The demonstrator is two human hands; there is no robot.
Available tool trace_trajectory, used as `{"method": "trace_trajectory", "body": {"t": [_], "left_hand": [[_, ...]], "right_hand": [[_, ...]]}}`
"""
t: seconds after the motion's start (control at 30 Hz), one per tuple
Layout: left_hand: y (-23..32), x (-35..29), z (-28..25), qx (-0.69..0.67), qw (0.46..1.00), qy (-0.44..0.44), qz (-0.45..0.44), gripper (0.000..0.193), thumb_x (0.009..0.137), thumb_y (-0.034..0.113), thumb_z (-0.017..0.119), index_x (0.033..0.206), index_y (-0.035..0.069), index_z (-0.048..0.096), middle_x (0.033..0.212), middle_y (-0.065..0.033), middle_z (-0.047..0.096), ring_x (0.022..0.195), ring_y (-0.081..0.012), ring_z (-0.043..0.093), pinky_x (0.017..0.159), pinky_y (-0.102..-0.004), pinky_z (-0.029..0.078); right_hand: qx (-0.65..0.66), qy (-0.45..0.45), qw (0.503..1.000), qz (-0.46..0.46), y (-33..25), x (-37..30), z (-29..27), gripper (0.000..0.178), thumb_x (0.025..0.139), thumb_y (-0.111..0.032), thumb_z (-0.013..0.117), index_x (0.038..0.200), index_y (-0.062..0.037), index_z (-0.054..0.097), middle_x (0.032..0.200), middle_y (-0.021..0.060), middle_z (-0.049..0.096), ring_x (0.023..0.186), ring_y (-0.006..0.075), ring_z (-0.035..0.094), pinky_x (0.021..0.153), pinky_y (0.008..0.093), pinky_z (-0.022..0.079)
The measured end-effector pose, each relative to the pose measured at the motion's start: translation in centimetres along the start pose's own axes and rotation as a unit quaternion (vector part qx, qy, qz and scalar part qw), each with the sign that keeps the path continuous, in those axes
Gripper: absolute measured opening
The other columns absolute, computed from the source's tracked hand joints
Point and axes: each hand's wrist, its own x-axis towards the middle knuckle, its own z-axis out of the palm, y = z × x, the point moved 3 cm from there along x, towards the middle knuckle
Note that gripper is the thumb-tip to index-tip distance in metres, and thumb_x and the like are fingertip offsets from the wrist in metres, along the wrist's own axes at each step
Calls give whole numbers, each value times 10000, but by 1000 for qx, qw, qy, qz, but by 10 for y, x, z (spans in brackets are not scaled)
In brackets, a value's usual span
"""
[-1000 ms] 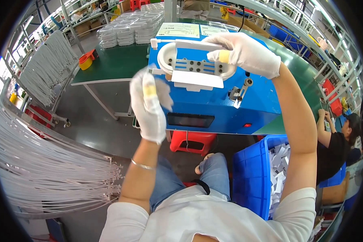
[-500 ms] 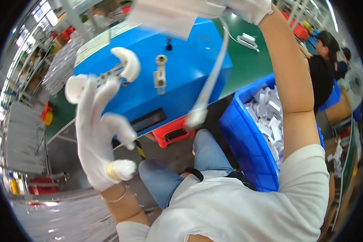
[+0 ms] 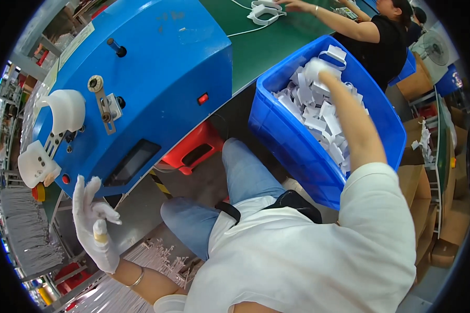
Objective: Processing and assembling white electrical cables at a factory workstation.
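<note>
While the right arm stretches out to the side, these lines give the scene from the grips outward.

Right hand: the gloved right hand (image 3: 318, 69) is down among the white plastic pieces (image 3: 324, 112); whether its fingers are closed on one cannot be told.
Left hand: the gloved left hand (image 3: 94, 224) is raised with fingers spread and empty, one finger wrapped in yellowish tape, a bracelet (image 3: 137, 279) at the wrist.
Pieces: they fill the blue bin (image 3: 297, 146), which sits to the person's right, just beside the knee.
Machine: the blue machine (image 3: 156, 73) stands in front, above the left hand, with two white curved holders (image 3: 62, 112) on its left face and a dark screen (image 3: 133, 161) lower down.
Stool: a red stool (image 3: 193, 151) sits under the machine.
Table: a green table (image 3: 266, 41) lies behind the bin.
Co-worker: another person's hand (image 3: 292, 5) rests on white parts at the far end of the table.
</note>
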Motion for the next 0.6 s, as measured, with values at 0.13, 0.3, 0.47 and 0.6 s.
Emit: {"method": "trace_trajectory", "body": {"t": [0.13, 0.3, 0.47, 0.6], "left_hand": [[6, 3, 10, 11, 1000, -14, -4, 823, 785, 500, 678, 1337, -53, 419, 1180, -214, 569, 639, -94, 539, 583, -200, 445], [22, 5, 19, -25, 999, -19, -22, 407, 874, 243, 644, 1148, -54, 595, 957, -139, 665, 713, -128, 599, 655, -238, 484], [40, 17, 94, -44, 987, -152, 25, 199, 840, 35, 651, 1034, -3, 676, 919, -98, 683, 786, -127, 627, 689, -242, 497], [51, 7, 145, -82, 969, -228, -42, 487, 800, 192, 739, 1228, 31, 574, 1026, -122, 672, 859, -148, 639, 780, -279, 510]], "right_hand": [[156, 259, 931, 206, -17, -30, 92, 258, 790, -206, 539, 952, -94, 707, 1026, 193, 660, 963, 351, 635, 877, 424, 482], [363, 246, 898, 41, 0, -72, -18, 130, 799, -136, 605, 870, -67, 689, 844, 98, 667, 788, 191, 629, 735, 303, 493], [698, 127, 689, -144, -36, -159, -135, 80, 868, -68, 571, 903, -20, 625, 799, 13, 619, 683, 107, 576, 633, 245, 487], [770, 95, 591, -223, -138, -222, -191, 97, 876, -109, 584, 905, -17, 590, 770, 53, 619, 653, 134, 604, 603, 247, 506]]}}
